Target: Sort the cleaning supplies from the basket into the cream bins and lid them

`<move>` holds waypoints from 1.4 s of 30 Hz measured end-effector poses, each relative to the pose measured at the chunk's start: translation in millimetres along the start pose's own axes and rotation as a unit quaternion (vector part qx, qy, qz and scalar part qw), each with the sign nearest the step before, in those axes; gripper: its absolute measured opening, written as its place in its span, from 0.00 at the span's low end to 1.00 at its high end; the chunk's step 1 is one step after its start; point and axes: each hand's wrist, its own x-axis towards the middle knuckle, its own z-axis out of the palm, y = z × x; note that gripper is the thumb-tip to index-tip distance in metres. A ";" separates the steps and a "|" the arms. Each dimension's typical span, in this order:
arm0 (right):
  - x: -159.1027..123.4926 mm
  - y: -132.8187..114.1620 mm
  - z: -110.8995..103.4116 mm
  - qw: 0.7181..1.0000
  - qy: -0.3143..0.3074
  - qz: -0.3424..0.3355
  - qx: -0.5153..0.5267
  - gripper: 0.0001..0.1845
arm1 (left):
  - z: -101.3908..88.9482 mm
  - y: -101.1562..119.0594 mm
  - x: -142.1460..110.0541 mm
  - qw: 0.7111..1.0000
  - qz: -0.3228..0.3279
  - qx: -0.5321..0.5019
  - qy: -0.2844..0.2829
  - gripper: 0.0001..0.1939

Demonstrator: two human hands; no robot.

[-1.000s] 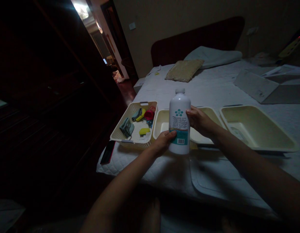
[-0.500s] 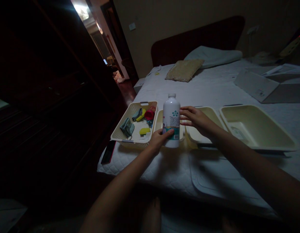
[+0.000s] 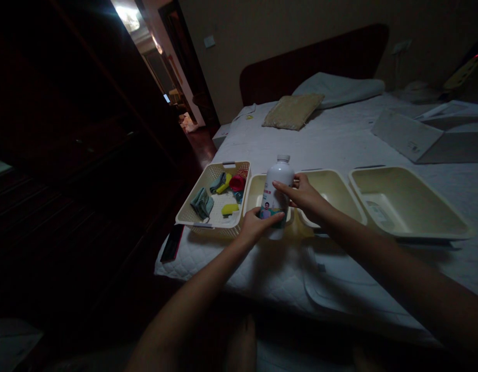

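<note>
Between my two hands is a white bottle (image 3: 280, 175) with a white cap and a printed label, held nearly upright over the bed's near side. My left hand (image 3: 258, 223) wraps its lower part, with the thumb across the front. Higher up, my right hand (image 3: 303, 195) grips the bottle from the right, thumb on the label and the other fingers behind. Left of the bottle stands a cream perforated basket (image 3: 185, 213) holding folded grey-green cloths (image 3: 202, 203), a yellow sponge (image 3: 230, 208) and a red round item (image 3: 237, 183). A cream bin (image 3: 254, 194) is partly hidden behind the bottle.
Two more cream bins, a middle one (image 3: 353, 204) and a right one (image 3: 448, 206), stand on the bed. A pale lid (image 3: 339, 279) lies before them. A dark flat object (image 3: 172, 243) is near the bed's corner. Farther back are a beige cushion (image 3: 293, 111) and an open box (image 3: 409, 137).
The bottle has turned, so a different side of its label faces me, and it has shifted slightly right. My right hand, whose fingers were extended beside it, now grips it.
</note>
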 end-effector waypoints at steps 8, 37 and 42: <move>6.4 13.4 -3.5 0.997 0.029 -0.067 0.016 0.41 | 2.8 7.8 -6.2 0.998 0.019 0.063 -0.004 0.26; -3.8 -19.1 -31.6 0.995 0.066 -0.066 0.018 0.31 | 0.3 8.6 -6.5 0.923 -0.041 -0.245 -0.294 0.30; -6.0 -18.6 -28.9 0.996 0.049 -0.077 0.005 0.30 | 8.2 19.7 -6.4 0.935 -0.032 -0.223 -0.273 0.29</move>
